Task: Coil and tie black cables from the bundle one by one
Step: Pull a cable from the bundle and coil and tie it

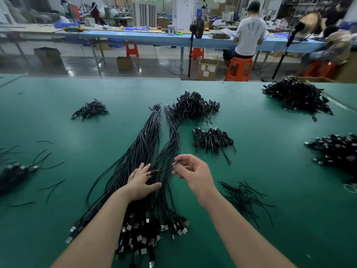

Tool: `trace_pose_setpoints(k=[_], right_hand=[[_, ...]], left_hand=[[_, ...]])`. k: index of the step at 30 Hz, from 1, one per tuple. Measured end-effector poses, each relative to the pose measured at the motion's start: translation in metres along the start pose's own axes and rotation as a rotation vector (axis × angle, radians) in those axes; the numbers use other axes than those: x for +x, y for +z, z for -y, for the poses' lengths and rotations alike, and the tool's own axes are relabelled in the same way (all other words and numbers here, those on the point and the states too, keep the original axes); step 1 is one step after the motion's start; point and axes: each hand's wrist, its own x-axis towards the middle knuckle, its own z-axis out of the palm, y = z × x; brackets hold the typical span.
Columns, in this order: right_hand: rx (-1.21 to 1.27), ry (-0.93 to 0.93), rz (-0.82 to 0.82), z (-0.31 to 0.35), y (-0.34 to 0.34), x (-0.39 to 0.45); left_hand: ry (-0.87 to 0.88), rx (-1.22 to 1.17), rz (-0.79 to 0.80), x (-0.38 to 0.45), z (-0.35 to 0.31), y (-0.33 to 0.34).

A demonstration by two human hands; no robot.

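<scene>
A long bundle of black cables [146, 140] lies on the green table [58, 113], running from a white tie at the far end to a heap of USB plugs [146, 235] close to me. My left hand [142, 181] rests flat on the bundle with fingers spread. Just to its right, my right hand [193, 174] pinches a short black twist tie [174, 163] between thumb and fingertips, held a little above the cables.
Piles of coiled, tied cables [195, 107] [212, 140] [89, 110] lie beyond the bundle, with larger piles at the right [297, 95] [336, 149]. Loose twist ties [245, 198] are scattered right of my arm, more at the left [52, 186]. People work at a far blue bench [135, 35].
</scene>
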Motion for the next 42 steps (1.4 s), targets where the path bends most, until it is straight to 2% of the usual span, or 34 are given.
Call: trace_pose_setpoints(k=[4, 8, 14, 16, 18, 20, 22, 25, 28, 30, 34, 42], right_hand=[[-0.312, -0.183, -0.143, 0.019, -0.003, 0.0], [-0.382, -0.266, -0.251, 0.039, -0.003, -0.003], [-0.261, -0.262, -0.144, 0.064, -0.007, -0.01], [-0.321, -0.256, -0.15, 0.065, -0.011, -0.012], [-0.383, -0.267, -0.159, 0.065, -0.015, -0.013], [-0.392, -0.255, -0.141, 0.065, -0.018, -0.014], [-0.44, -0.221, -0.094, 0.064, -0.021, -0.015], [-0.51, -0.222, -0.009, 0.063, -0.023, -0.017], [-0.471, -0.296, 0.001, 0.066, -0.028, -0.02], [-0.378, -0.276, -0.051, 0.068, -0.035, -0.022], [-0.121, -0.202, -0.088, 0.069, -0.044, -0.025], [-0.05, -0.25, -0.077, 0.071, -0.053, -0.035]], left_hand=[[0.031, -0.045, 0.02, -0.002, 0.003, 0.0], [0.029, -0.044, 0.017, -0.003, 0.002, 0.001], [-0.007, 0.051, 0.019, -0.004, -0.005, 0.0], [-0.04, 0.158, 0.042, -0.004, -0.014, -0.003], [-0.05, 0.228, -0.026, -0.007, -0.031, -0.007], [0.045, 0.138, -0.246, -0.013, -0.052, -0.013], [0.204, -0.094, -0.426, -0.02, -0.077, -0.023], [0.48, -0.213, -0.527, -0.03, -0.114, -0.039], [0.581, -0.207, -0.544, -0.037, -0.136, -0.044], [0.55, -0.14, -0.557, -0.04, -0.141, -0.039], [0.442, -0.177, -0.571, -0.045, -0.143, -0.03], [0.349, -0.258, -0.394, -0.036, -0.129, -0.012]])
